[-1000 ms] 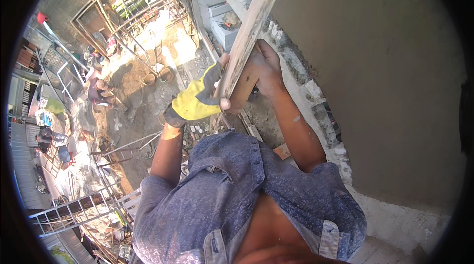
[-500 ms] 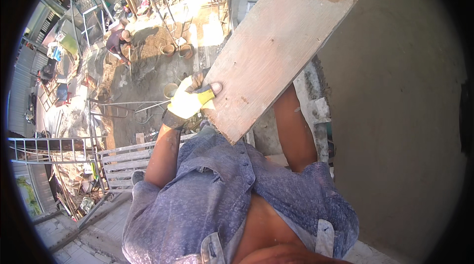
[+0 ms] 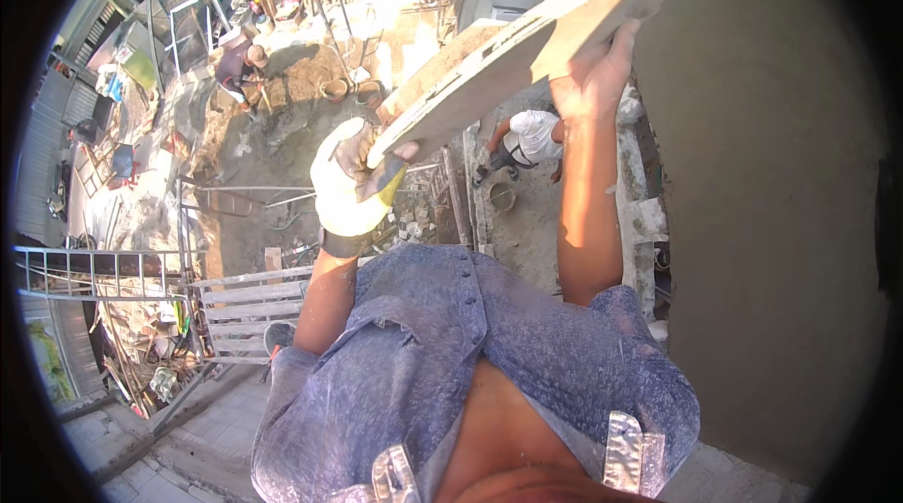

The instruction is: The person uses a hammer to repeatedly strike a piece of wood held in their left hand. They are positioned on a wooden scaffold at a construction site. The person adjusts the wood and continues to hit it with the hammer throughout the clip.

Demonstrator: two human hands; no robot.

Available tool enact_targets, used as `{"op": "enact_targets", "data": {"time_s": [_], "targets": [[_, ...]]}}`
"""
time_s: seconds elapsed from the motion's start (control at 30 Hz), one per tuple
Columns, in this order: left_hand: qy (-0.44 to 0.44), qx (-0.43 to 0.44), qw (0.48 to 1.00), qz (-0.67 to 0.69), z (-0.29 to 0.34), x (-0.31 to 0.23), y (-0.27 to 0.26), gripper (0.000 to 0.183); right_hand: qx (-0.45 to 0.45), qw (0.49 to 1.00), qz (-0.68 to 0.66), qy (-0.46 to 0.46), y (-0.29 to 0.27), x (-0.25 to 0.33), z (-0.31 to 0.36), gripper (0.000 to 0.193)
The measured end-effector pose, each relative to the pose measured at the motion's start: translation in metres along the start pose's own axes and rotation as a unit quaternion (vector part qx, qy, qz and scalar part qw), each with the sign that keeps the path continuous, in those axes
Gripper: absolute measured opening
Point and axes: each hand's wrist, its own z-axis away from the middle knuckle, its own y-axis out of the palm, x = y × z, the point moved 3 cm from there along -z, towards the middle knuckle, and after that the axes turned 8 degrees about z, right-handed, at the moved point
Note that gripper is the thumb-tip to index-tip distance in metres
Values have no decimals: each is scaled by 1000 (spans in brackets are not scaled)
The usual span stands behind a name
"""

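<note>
A long wooden board (image 3: 499,75) is held up in front of me, tilted so that its pale long edge and greyish underside show. My left hand (image 3: 356,179), in a yellow and white work glove with a bare thumb tip, is closed round its near left end. Bare, my right hand (image 3: 594,80) grips the board from below toward its far right end, thumb up along it and the other fingers mostly hidden. A brownish surface shows beyond the pale edge; whether it is a separate piece I cannot tell.
A smooth grey cement wall (image 3: 771,221) rises on my right. Below, a person in white (image 3: 533,136) stoops near a bucket (image 3: 502,196); another person (image 3: 235,70) works farther left beside two buckets (image 3: 368,93). A slatted wooden platform (image 3: 249,315) and metal railing (image 3: 103,275) lie at left.
The board has turned from its broad face to its edge and underside. My right hand, hidden behind it before, now shows. The person in white has come into view below.
</note>
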Motion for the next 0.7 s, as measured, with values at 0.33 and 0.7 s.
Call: {"op": "enact_targets", "data": {"time_s": [0.33,0.7], "targets": [[220,14,965,-141,1,-2,-95,45,342,906,-245,-56,47,-110,-51,30],[-199,128,958,162,-52,46,-130,57,399,877,-236,129,95,-239,-98,32]]}}
